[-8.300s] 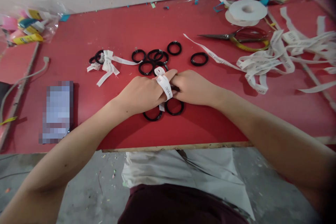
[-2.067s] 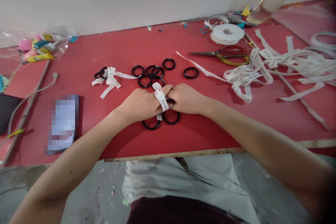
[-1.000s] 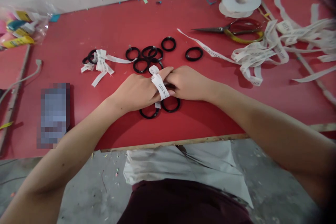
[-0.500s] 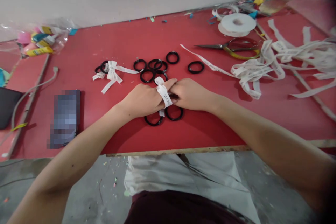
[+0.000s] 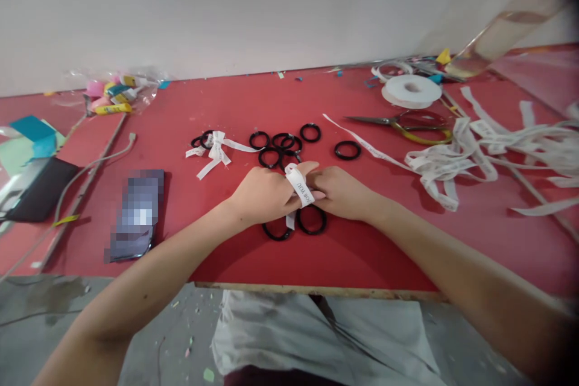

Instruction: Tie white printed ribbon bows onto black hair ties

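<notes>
Head view, left hand (image 5: 266, 196): grip closed on a printed white ribbon (image 5: 300, 185) looped around its fingers, over the red surface (image 5: 344, 262).
Right hand (image 5: 341, 194): fingers meeting the left's; cannot tell what its grip holds.
Black rings (image 5: 312, 233): two just nearer than the hands, others beyond.
Scissors (image 5: 391, 122): farther right, near heaped ribbon (image 5: 425, 161).

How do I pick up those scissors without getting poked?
Probably best by the yellow handle loop of the scissors, reaching in from the right over the white ribbon heap: they lie flat, with the pointed blades aimed left, away from the loops.
</notes>
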Motion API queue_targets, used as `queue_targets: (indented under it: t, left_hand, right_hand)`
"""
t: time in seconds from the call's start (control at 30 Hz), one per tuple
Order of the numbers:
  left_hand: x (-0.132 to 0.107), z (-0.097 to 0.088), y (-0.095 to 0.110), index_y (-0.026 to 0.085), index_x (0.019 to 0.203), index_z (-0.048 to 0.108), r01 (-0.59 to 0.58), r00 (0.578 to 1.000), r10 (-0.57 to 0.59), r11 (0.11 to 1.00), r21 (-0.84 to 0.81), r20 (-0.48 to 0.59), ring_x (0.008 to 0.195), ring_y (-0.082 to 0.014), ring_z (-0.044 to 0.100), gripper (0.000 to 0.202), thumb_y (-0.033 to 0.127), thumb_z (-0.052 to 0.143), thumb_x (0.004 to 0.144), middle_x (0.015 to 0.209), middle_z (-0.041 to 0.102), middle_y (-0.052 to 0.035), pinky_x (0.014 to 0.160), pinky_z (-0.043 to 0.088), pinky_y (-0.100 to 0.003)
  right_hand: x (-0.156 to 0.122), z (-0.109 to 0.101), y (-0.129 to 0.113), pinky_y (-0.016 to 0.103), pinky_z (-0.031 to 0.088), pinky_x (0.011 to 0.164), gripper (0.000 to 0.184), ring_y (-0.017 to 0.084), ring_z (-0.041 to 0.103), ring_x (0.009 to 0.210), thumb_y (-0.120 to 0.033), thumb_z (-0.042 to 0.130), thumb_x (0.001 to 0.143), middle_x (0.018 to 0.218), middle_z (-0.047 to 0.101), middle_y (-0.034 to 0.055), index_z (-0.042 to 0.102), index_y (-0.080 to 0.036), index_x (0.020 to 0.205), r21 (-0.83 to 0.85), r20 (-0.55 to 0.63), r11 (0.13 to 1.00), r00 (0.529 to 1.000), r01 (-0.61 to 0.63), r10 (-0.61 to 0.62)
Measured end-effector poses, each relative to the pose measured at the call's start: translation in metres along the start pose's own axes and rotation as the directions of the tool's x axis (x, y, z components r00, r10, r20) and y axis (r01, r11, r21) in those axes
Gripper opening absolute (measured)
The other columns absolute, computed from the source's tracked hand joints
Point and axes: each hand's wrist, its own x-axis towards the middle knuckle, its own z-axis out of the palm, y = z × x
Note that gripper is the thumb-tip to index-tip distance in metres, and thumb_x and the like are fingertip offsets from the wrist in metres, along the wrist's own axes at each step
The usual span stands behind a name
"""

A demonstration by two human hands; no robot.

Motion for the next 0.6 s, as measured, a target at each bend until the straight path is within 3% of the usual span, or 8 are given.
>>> queue_targets:
  t: [0.17,0.33,0.6]
  left_hand:
    - [0.0002,-0.0036,-0.0048,0.018,0.130,0.058,0.103,0.991,-0.120,0.970,-0.222,-0.065,0.057,-0.0169,0.064,0.061,0.061,0.031,0.097,0.071,0.073,-0.0048,0.054,0.037,-0.025]
    - [0.0020,-0.0067,-0.0083,0.019,0.124,0.062,0.166,0.974,-0.220,0.845,-0.509,-0.047,0.049,-0.0105,0.053,0.051,0.053,0.037,0.097,0.062,0.066,0.0010,0.054,0.036,-0.022]
    - [-0.0007,-0.0012,-0.0100,0.015,0.104,0.069,-0.014,0.968,-0.179,0.658,-0.753,-0.174,0.076,-0.0135,0.065,0.043,0.048,0.042,0.097,0.099,0.073,-0.0087,0.063,0.046,-0.023]
  right_hand:
    - [-0.0015,0.0038,-0.0006,0.027,0.039,0.063,0.035,0.018,0.065,0.068,-0.025,0.039,0.099,0.078,0.074,0.0103,0.067,-0.014,0.082,0.032,-0.119,0.989,0.983,0.145,-0.140]
    - [-0.0013,0.0038,-0.0048,0.026,0.037,0.059,0.032,0.017,0.062,0.061,-0.031,0.043,0.100,0.071,0.072,0.0071,0.069,-0.014,0.093,0.006,-0.154,0.985,0.973,0.174,-0.171]
    - [-0.0007,0.0058,-0.0043,0.025,0.039,0.059,0.033,0.016,0.060,0.059,-0.031,0.042,0.101,0.066,0.069,0.0055,0.068,-0.016,0.086,0.018,-0.216,0.976,0.954,0.217,-0.208]
